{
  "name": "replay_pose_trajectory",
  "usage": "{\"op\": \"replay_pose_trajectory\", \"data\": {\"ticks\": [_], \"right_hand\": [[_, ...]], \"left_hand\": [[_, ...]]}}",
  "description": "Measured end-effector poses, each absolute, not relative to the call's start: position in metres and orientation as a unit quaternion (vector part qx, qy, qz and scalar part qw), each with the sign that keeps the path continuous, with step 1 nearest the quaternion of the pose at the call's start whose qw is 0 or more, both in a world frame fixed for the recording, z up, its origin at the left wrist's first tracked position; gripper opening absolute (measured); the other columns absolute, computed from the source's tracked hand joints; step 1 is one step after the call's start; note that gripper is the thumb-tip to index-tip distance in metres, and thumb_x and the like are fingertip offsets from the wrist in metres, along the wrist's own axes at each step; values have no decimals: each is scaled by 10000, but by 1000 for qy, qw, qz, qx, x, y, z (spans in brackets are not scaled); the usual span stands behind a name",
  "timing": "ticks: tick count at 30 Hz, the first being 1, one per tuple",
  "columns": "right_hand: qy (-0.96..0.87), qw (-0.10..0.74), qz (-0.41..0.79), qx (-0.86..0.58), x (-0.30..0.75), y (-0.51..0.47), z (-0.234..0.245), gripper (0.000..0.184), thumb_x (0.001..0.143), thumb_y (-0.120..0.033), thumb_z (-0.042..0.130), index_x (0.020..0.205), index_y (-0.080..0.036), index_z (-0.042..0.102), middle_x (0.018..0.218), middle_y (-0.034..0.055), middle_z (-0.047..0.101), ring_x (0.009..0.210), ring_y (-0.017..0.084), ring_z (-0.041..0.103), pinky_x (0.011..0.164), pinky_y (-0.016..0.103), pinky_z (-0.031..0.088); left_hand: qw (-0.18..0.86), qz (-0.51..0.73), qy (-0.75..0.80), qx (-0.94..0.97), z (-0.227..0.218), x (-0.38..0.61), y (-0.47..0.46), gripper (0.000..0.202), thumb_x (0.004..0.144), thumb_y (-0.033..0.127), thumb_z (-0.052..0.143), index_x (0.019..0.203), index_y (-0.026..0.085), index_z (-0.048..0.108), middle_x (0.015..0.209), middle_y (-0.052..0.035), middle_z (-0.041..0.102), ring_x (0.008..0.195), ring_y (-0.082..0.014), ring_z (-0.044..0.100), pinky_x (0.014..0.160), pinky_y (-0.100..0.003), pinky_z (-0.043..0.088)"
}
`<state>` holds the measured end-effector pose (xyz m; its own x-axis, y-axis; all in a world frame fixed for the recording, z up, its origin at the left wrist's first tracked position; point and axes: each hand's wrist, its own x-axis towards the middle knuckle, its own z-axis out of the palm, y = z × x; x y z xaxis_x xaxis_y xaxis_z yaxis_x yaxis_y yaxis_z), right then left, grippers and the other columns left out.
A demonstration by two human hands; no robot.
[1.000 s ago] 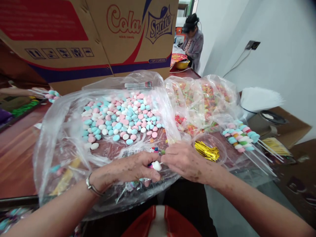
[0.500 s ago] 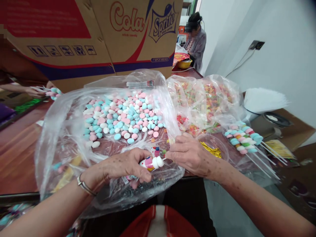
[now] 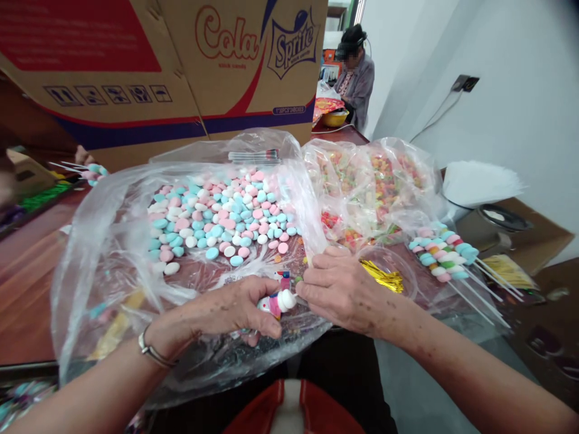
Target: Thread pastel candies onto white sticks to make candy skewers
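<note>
My left hand (image 3: 237,304) is closed around a marshmallow candy stick (image 3: 286,300), whose white rounded end sticks out past the thumb. A printed wrapper (image 3: 270,305) with pink and yellow patches covers part of it; the rest is hidden in my palm. At the candy's right end, my right hand (image 3: 337,290) pinches what looks like the thin white stick. Another printed wrapper piece (image 3: 283,278) lies just behind my left fingers. Beyond both hands, loose pink, blue and white candies (image 3: 221,220) are spread on clear plastic sheeting (image 3: 102,241).
Bags of gummy candies (image 3: 375,175) stand behind my right hand, beside gold twist ties (image 3: 384,277) in a round tub. Finished candy skewers (image 3: 446,253) lie at right. A large carton (image 3: 181,72) blocks the back. A co-worker (image 3: 355,78) sits beyond; another person's hand shows at left.
The view has shifted slightly. The candy's white end sits closer to my left thumb, and my right fingers have moved slightly left with it. At far left, another person's hand has moved off and blurred.
</note>
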<state>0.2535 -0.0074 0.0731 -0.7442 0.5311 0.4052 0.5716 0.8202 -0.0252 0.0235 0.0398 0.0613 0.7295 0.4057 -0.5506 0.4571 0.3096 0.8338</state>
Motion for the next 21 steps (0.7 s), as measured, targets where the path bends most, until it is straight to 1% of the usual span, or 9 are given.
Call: {"op": "replay_pose_trajectory", "data": {"ticks": [4, 7, 9, 10, 12, 14, 17, 19, 21], "right_hand": [[-940, 180, -8, -288, 237, 0, 63, 181, 908, -167, 536, 741, -168, 606, 694, 23, 607, 670, 171, 498, 640, 324, 333], [-933, 187, 16, -307, 232, 6, 56, 166, 913, -173, 538, 768, -153, 616, 730, 40, 631, 690, 178, 539, 654, 315, 394], [-917, 215, 33, -333, 236, 9, 56, 118, 924, -182, 534, 884, -128, 630, 820, 70, 656, 781, 197, 580, 727, 324, 451], [-906, 235, 39, -350, 239, 10, 58, 134, 929, -196, 530, 973, -111, 624, 894, 96, 665, 854, 213, 596, 781, 342, 472], [-877, 275, 48, -392, 247, 11, 64, 276, 945, -228, 498, 1177, -89, 555, 1087, 155, 648, 1037, 253, 588, 901, 401, 479], [-848, 305, 61, -430, 251, 10, 68, 389, 968, -245, 435, 1324, -89, 446, 1240, 190, 595, 1170, 275, 547, 978, 454, 460], [-831, 304, 127, -447, 248, 6, 70, 448, 987, -265, 368, 1394, -78, 374, 1292, 205, 575, 1211, 272, 542, 1002, 462, 463], [-832, 298, 183, -430, 242, 2, 70, 463, 989, -281, 358, 1395, -58, 378, 1278, 210, 588, 1209, 262, 554, 1004, 433, 471], [-827, 305, 235, -411, 236, -1, 70, 463, 985, -285, 364, 1399, -77, 379, 1312, 196, 572, 1259, 243, 524, 1041, 410, 446]], "left_hand": [[702, -32, 338, 626, 54, 37, 38, 345, 676, 342, 808, 935, 178, 648, 665, 60, 555, 526, -97, 489, 467, -196, 398], [693, -1, 337, 638, 54, 40, 38, 329, 693, 344, 795, 930, 179, 639, 677, 57, 563, 522, -103, 504, 484, -212, 405], [694, 30, 330, 639, 59, 38, 38, 294, 740, 345, 760, 953, 186, 634, 725, 48, 596, 551, -107, 538, 528, -222, 433], [699, 41, 328, 634, 62, 36, 37, 267, 784, 369, 722, 957, 188, 629, 745, 38, 619, 564, -111, 558, 545, -226, 442], [714, 53, 338, 611, 67, 34, 35, 273, 880, 451, 599, 902, 180, 623, 749, 7, 662, 562, -121, 584, 548, -233, 448], [719, 73, 368, 586, 70, 34, 32, 388, 926, 519, 491, 816, 168, 616, 733, -28, 692, 529, -125, 588, 517, -234, 443], [696, 126, 418, 571, 72, 39, 27, 444, 922, 558, 468, 792, 161, 619, 707, -48, 707, 478, -123, 577, 419, -204, 380], [675, 149, 438, 574, 73, 42, 24, 450, 910, 580, 475, 822, 164, 623, 691, -44, 705, 452, -125, 570, 359, -185, 320], [656, 161, 449, 585, 73, 44, 22, 453, 903, 586, 478, 808, 166, 621, 642, -29, 681, 418, -118, 541, 331, -181, 293]]}}
